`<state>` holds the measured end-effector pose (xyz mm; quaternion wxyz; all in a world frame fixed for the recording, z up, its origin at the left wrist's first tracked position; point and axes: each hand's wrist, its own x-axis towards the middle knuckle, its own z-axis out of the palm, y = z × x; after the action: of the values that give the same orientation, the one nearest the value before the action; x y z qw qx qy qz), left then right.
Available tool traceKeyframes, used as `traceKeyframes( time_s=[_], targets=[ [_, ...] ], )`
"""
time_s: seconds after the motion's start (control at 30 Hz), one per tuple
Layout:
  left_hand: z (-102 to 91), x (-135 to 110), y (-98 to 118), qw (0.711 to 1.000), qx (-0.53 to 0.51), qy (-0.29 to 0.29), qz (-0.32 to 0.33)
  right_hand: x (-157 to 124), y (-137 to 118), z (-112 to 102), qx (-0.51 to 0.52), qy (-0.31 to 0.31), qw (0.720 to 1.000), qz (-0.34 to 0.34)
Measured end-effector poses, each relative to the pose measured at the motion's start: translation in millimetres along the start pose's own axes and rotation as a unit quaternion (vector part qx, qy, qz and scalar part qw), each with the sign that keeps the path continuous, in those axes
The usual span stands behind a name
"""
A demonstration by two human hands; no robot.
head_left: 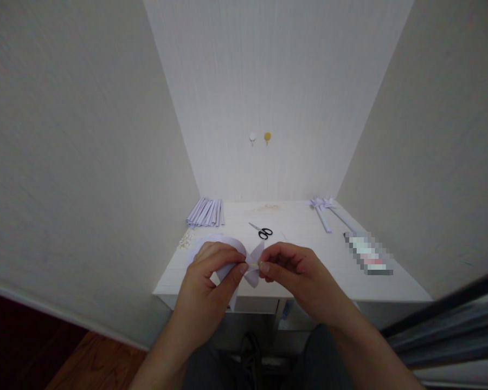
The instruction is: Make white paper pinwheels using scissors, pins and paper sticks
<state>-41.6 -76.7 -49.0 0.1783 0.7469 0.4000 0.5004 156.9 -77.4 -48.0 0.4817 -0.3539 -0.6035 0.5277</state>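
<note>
Both hands meet above the near edge of a white table point(309, 260). My left hand point(211, 271) is closed, pinching the gathered middle of a pale lilac folded paper bow point(252, 265). My right hand point(293, 271) is closed too, its thumb and forefinger pinched at the same gathered middle, where a small yellowish bit shows; I cannot make out what it is. The paper fans out above and below the pinch.
Black-handled scissors point(261, 231) lie mid-table. A stack of folded lilac paper strips point(206, 212) sits at the back left, a finished paper bow with long tails point(325, 208) at the back right. A blurred tube-like object point(368, 253) lies right. Small pale beads point(185, 242) sit left.
</note>
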Motion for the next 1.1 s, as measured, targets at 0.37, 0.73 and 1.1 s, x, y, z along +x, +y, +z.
traceKeyframes(
  time_s=[0.37, 0.73, 1.1],
  targets=[
    [-2.9, -2.3, -4.1, 0.996, -0.076, -0.008, -0.035, -12.1, -13.7, 10.5, -0.26, 0.063, 0.957, -0.112],
    [-6.0, -9.0, -0.5, 0.991, -0.126, 0.016, -0.032, -24.1, -27.7, 18.9, -0.341, 0.063, 0.909, -0.232],
    [-8.4, -14.9, 2.6, 0.99, -0.136, 0.026, 0.019, -27.6, -35.2, 30.9, -0.32, 0.13, 0.905, -0.248]
  ],
)
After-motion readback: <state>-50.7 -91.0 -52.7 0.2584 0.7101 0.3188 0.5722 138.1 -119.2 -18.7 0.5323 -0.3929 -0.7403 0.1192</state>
